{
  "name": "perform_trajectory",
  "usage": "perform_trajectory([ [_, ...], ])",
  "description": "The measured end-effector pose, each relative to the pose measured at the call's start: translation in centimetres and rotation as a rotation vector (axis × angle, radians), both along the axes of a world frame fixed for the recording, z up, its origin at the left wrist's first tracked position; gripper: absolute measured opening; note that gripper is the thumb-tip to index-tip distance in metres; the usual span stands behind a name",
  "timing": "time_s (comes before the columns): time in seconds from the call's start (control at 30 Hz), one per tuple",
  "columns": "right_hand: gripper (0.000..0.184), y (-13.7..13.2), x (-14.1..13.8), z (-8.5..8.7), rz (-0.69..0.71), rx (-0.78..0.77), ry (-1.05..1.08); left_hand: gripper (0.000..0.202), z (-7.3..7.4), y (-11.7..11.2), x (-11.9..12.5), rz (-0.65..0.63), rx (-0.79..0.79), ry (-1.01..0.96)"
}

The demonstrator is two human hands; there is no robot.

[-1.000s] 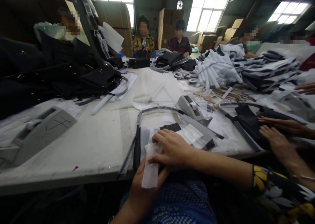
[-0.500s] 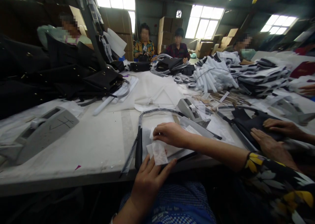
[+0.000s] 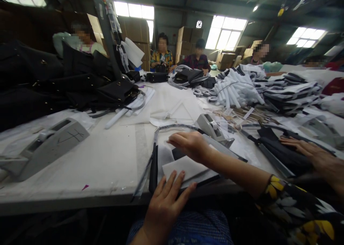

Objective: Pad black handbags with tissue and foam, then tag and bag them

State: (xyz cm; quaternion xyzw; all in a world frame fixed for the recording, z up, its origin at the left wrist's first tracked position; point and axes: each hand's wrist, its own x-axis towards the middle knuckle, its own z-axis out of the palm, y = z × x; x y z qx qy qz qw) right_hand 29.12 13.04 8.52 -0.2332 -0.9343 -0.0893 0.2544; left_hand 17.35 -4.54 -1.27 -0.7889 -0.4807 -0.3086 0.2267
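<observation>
White worktable [image 3: 107, 155] in a workshop with bright windows [image 3: 226, 32] and stacked boxes [image 3: 185, 44]. At the near edge lies a black bag [image 3: 153, 170]; the left hand [image 3: 167, 203], fingers spread, rests on white paper [image 3: 186, 167] over it. The right hand [image 3: 192, 145] bunches above, its hold unclear.

Handbag [image 3: 153, 169] lies at near edge of table [image 3: 113, 155] | left: tape dispenser [image 3: 68, 139], handbag pile [image 3: 80, 81] behind it | just behind handbag: second dispenser [image 3: 207, 125] | farther back right: tube bundle [image 3: 233, 90]
</observation>
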Motion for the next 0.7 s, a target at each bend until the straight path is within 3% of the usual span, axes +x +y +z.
perform_trajectory([
  [0.1,0.032,-3.7,1.6,-0.6,0.074,-0.021,0.013,0.044,-0.1,0.1,0.0,-0.001,0.012,-0.015],
  [0.27,0.023,-8.5,3.7,-3.2,0.052,-0.075,0.100,0.037,-0.8,-0.2,-0.2,-0.044,-0.023,-0.104],
  [0.53,0.015,-9.3,4.7,-3.9,0.059,-0.039,0.134,0.036,-0.7,-0.2,-0.5,-0.067,0.000,-0.131],
  [0.7,0.017,-9.5,4.9,-5.0,0.031,-0.095,0.179,0.024,-1.5,-0.2,-0.7,-0.074,-0.005,-0.238],
])
